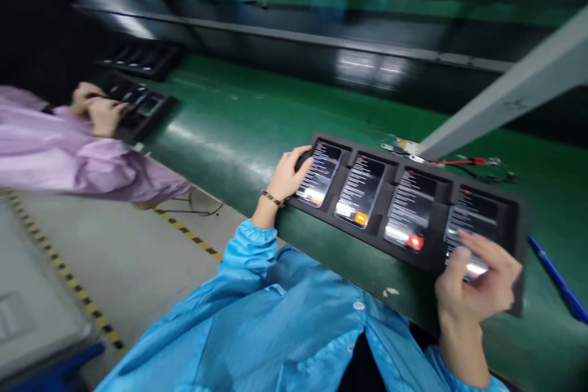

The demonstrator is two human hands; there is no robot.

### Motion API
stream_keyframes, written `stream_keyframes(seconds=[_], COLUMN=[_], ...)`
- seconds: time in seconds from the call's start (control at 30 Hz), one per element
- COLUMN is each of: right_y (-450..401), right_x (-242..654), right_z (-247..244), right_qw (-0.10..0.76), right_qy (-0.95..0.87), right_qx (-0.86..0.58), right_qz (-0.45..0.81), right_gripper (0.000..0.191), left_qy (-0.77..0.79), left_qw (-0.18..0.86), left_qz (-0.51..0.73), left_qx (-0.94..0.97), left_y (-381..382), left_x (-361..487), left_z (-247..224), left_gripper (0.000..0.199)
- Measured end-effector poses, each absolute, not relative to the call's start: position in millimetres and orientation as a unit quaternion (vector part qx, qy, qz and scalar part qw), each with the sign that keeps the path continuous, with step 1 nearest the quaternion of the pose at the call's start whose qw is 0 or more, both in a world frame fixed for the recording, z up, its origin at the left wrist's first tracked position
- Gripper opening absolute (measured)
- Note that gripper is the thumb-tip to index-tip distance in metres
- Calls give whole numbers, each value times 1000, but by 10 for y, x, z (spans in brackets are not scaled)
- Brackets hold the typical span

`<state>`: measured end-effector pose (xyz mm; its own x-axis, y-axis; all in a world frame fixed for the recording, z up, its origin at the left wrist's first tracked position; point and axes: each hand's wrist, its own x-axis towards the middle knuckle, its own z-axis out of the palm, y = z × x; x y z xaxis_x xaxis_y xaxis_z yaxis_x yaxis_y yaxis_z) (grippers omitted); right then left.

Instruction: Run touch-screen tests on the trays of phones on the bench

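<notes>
A black foam tray (pixel 376 236) lies on the green bench, holding several phones in a row with lit screens showing lines of text. My left hand (pixel 290 176), with a beaded bracelet at the wrist, grips the tray's left end beside the leftmost phone (pixel 324 168). Over the lower part of the rightmost phone (pixel 473 214) is my right hand (pixel 482 275), its index finger and thumb extended and apart, holding nothing. Between them lie a phone with an orange patch (pixel 361 187) and a phone with a red patch (pixel 410 211).
A blue pen (pixel 558 278) lies right of the tray. Behind it, a grey slanted post (pixel 505 86) stands near red and black wires (pixel 468 162). At the left, another person's hands (pixel 103 111) are at a second black tray (pixel 149 119). A rail (pixel 321 40) runs behind the bench.
</notes>
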<state>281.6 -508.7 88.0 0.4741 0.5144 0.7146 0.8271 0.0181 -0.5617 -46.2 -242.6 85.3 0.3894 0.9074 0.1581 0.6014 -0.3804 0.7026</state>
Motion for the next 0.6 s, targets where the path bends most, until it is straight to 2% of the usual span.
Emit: stream_keyframes(seconds=[0.1,0.23,0.3,0.4,0.6], right_y=[-4850,-4586,-4485,-4368,-4260], right_x=[2298,1494,1157,814,636], right_z=[912,902,848,758,707], right_qw=[511,411,346,261,246], right_qy=[-668,-792,-826,-865,-861], right_qx=[-540,-377,-339,-308,-280], right_qz=[25,248,287,298,345], right_gripper=[24,21,13,14,8], left_qy=[509,549,565,570,546], left_qw=[338,404,422,457,465], left_qz=[270,227,201,183,228], left_qx=[744,695,680,658,659], left_y=[-2270,-1783,-1507,-1216,-1122], left_x=[-435,-356,-266,-117,23], left_z=[922,972,976,969,885], left_gripper=[41,45,47,51,51])
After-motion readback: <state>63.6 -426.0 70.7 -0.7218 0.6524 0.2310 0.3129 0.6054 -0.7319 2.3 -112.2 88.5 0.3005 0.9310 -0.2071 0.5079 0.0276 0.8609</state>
